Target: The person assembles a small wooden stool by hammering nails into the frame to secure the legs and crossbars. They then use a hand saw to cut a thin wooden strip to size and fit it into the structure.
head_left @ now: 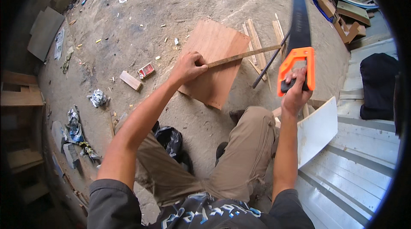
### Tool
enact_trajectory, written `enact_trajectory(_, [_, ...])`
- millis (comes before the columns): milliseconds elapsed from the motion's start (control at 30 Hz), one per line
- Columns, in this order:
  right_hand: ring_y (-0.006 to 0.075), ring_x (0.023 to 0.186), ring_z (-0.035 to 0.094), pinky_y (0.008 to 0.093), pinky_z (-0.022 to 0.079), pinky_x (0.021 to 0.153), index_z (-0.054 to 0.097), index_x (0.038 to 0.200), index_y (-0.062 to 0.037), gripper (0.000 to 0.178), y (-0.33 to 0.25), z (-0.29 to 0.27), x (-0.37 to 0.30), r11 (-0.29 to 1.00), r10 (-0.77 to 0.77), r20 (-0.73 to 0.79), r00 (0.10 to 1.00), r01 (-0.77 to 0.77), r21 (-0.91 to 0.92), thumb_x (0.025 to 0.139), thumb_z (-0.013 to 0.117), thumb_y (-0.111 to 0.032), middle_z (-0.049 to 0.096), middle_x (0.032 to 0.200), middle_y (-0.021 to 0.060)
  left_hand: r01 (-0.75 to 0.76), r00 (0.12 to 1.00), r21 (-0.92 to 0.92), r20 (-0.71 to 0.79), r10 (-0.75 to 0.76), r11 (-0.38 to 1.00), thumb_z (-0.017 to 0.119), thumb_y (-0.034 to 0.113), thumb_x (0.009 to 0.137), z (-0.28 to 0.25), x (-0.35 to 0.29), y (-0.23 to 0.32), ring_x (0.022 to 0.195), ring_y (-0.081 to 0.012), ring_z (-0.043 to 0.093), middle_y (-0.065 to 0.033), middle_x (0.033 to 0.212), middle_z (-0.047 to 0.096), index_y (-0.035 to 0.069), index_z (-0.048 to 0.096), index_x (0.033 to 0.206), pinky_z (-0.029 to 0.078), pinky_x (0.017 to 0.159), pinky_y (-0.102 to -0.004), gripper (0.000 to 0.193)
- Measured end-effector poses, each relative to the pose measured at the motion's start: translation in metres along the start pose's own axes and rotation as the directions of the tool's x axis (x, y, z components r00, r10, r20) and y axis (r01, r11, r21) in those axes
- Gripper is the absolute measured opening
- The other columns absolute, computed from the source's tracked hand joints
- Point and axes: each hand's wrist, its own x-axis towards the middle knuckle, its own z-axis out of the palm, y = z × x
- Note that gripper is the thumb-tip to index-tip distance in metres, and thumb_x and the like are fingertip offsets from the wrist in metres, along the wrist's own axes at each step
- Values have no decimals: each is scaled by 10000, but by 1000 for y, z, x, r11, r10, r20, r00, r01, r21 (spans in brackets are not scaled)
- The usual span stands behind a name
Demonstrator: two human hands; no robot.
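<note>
My left hand (190,67) is closed around one end of a thin wooden strip (244,56). The strip lies across a reddish-brown plywood board (214,62), and its far end reaches past the board to the right. In my right hand (296,91) is a handsaw (301,27), gripped by its orange and black handle. Its dark blade points up and away, slightly blurred. The strip's tip is close to the blade's left edge; I cannot tell whether they touch. A dark rod (269,62) lies slanted beneath the strip's end, beside several loose wooden strips (255,42).
A small wood block (130,80) and a red-and-white box (146,71) lie left of the board. Crumpled foil (98,98) and a black plastic bag (169,140) are nearer. A white panel (317,130) leans by corrugated metal sheeting (346,167) at right. Wooden shelving (21,98) stands left.
</note>
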Motion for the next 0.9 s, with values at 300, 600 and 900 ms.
enact_trajectory(300, [107,651,491,267,415,613,497,781,-63,426,-16,37,-181,902,404,102,909,-415,121,1039,511,-401,508,713,25,35,999,-75,12,-34,997,756,240,768,4,1,2,848,-237,613,-105,855,634,12,661,788,494,782,-358,248])
enact_trajectory(600, [241,511,440,388,362,499,479,708,-21,430,2,29,-186,947,241,221,945,-180,-264,967,578,-350,429,588,110,41,999,-28,-14,-41,999,776,216,762,0,-7,5,848,-289,617,-143,876,638,-11,665,837,494,762,-392,264])
enact_trajectory(900, [242,501,450,383,366,494,476,691,-16,403,7,26,-190,951,243,292,925,-168,-261,943,596,-307,445,583,118,84,996,-8,-21,-84,996,769,198,771,5,-7,12,864,-282,594,-128,891,624,1,654,863,481,786,-383,246])
